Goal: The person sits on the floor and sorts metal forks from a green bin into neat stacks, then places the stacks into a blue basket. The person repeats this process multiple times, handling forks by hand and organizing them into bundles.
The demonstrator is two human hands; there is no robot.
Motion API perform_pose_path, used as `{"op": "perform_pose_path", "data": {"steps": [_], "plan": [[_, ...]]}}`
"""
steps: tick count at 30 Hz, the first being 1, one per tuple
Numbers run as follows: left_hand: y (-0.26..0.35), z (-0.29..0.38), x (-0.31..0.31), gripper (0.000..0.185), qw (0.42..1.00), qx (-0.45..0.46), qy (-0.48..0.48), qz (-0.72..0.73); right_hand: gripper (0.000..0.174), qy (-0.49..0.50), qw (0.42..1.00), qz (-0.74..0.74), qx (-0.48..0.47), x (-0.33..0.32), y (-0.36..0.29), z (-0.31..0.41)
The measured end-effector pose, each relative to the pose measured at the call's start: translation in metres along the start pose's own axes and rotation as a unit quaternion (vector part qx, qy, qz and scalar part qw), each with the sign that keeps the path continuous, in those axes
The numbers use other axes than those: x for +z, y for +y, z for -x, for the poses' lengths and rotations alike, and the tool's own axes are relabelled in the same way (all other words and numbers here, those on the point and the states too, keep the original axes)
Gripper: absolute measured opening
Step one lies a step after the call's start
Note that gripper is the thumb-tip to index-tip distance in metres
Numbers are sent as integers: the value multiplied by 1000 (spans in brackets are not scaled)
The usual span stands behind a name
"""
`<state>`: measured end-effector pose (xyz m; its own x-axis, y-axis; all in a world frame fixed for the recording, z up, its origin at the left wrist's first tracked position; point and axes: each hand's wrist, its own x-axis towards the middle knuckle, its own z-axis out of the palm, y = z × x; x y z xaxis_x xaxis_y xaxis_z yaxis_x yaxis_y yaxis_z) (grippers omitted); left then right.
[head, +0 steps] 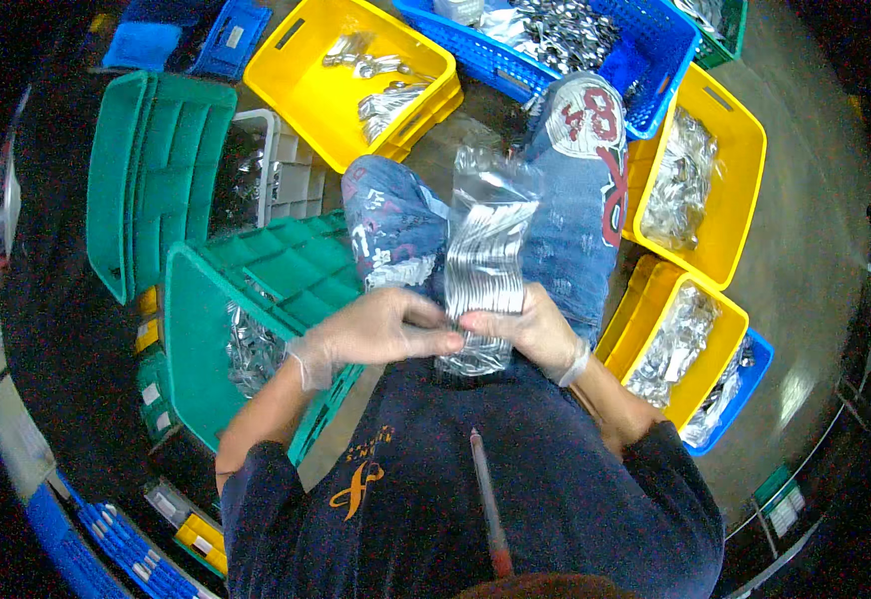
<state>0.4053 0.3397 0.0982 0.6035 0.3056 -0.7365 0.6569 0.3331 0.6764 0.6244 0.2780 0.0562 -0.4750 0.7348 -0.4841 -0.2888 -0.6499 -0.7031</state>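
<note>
A clear plastic bag [486,258] packed with a neat stack of shiny metal cutlery lies between my hands, above my lap. My right hand [529,329], in a thin clear glove, grips the bag's right side with the thumb across its front. On the other side my left hand [375,329], gloved the same way and slightly blurred, pinches the lower left edge, its thumb tip over the plastic. The bag's far end is loose, crinkled film. Which pieces of cutlery these are cannot be made out.
Left of me stands a green crate [188,359] with bagged metalware, near stacked green crates [158,187] and a grey crate [297,180]. Ahead are a yellow crate [293,90] and a blue basket [473,56] of cutlery. More yellow crates [742,187] with bags stand right.
</note>
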Motion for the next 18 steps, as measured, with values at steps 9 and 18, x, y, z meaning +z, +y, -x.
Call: {"op": "perform_pose_path", "data": {"steps": [9, 18], "plan": [[-12, -3, 29, 24, 990, 67, 61, 104, 29, 1, 996, -43, 73, -14, 8, -1], [7, 5, -8, 63, 773, 314, 296, -465, 50, -99, 967, -180, 152, 5, -1, -11]]}}
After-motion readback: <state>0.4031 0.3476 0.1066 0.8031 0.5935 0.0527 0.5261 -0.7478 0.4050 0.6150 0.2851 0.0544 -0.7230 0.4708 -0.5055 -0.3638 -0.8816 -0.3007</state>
